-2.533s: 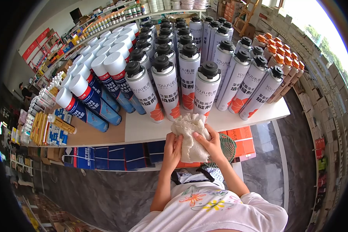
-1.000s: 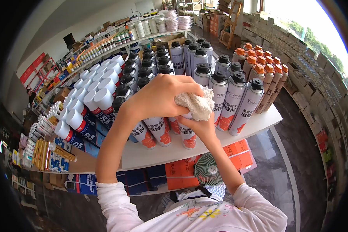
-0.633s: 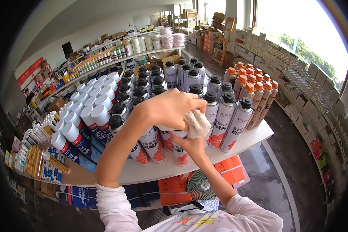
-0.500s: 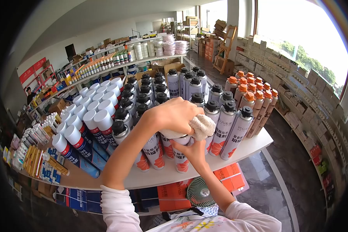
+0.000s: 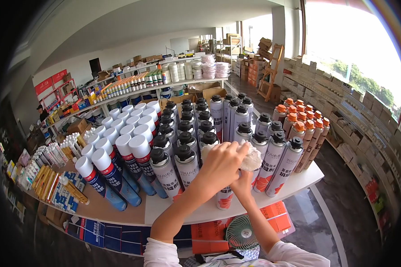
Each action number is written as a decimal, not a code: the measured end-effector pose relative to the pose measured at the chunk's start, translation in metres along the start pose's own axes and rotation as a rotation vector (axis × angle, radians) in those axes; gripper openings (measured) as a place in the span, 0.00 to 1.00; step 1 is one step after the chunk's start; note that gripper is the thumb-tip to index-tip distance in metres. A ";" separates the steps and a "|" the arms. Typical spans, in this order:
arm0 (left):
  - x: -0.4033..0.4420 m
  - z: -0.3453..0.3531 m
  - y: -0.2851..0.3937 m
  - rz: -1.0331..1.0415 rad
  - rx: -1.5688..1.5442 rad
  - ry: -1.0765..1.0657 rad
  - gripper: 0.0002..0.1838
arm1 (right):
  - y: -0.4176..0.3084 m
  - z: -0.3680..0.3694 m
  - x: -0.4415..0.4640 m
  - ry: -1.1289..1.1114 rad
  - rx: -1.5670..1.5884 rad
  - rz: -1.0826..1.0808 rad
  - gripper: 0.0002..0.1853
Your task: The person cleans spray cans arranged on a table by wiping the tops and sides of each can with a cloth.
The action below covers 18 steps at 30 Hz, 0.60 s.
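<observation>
My left hand [image 5: 222, 163] is closed over a cream cloth [image 5: 250, 156], pressing it round the top of a foam can [image 5: 224, 199] at the table's front. Just below and to the right, my right hand [image 5: 242, 183] is wrapped round that can's upper body. The can stands upright; its top is hidden by the cloth and my left hand. Similar white cans with black caps [image 5: 186, 161] stand in rows behind and on both sides. Farther right are brown cans with orange caps [image 5: 315, 141].
Blue cans with white caps [image 5: 103, 171] and yellow tubes [image 5: 44, 183] fill the left of the white table [image 5: 165, 212]. Under it are orange boxes [image 5: 205, 236] and a green fan [image 5: 241, 233]. A person [image 5: 42, 113] is far left; a wooden ladder [image 5: 270, 73] stands behind.
The cloth, first held in front of me by both hands, is now over a can's top. My left forearm has swung right and lower, uncovering cans on the left. The view has tilted up.
</observation>
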<state>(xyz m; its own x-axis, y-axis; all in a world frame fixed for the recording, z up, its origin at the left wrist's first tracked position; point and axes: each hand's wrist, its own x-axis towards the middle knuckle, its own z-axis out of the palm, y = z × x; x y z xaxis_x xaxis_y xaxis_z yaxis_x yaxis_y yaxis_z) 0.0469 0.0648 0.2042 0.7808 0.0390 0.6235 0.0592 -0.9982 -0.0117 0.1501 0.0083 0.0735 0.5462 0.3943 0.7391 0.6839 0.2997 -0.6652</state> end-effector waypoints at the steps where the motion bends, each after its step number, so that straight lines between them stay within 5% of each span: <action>1: 0.002 0.006 0.002 0.050 0.064 0.043 0.26 | 0.005 0.000 -0.003 -0.026 -0.012 0.104 0.23; 6: 0.026 -0.008 -0.003 0.005 -0.023 -0.225 0.16 | -0.010 -0.006 -0.004 -0.102 0.029 0.219 0.22; 11: 0.042 -0.011 -0.037 0.005 -0.237 -0.369 0.27 | -0.018 -0.004 0.004 -0.065 0.082 0.173 0.24; 18: 0.012 0.004 -0.046 -0.098 -0.433 -0.107 0.30 | -0.020 -0.005 0.007 -0.109 0.033 0.115 0.28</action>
<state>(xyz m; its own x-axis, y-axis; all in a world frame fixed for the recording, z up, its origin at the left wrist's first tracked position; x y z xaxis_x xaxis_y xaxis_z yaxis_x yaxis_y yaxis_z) 0.0564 0.1110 0.2093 0.8460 0.1158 0.5205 -0.1118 -0.9159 0.3854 0.1427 0.0004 0.0921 0.5629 0.5191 0.6432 0.6025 0.2750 -0.7493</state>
